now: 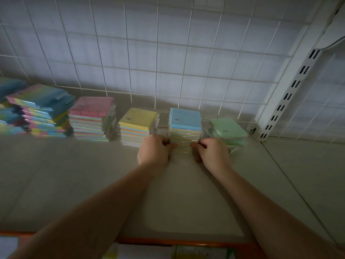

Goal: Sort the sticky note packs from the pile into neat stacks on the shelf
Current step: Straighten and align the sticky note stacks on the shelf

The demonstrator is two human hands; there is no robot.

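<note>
On the shelf (74, 184), far against the wire grid (168, 53), five groups of packs sit in a row. Both hands are at the blue-topped stack (185, 124): the left hand (154, 149) grips its near left corner with curled fingers, and the right hand (211, 151) grips its near right corner the same way, thumbs pointing inward along the front. Just right of it lies a short green stack (227, 129), slightly askew. Left of it stands a yellow-topped stack (137, 126), then a pink-topped stack (91, 120), and far left a loose, untidy pile (37, 113). A slotted white upright (291, 90) rises at the right. An orange edge (168, 241) runs along the shelf's near side.
</note>
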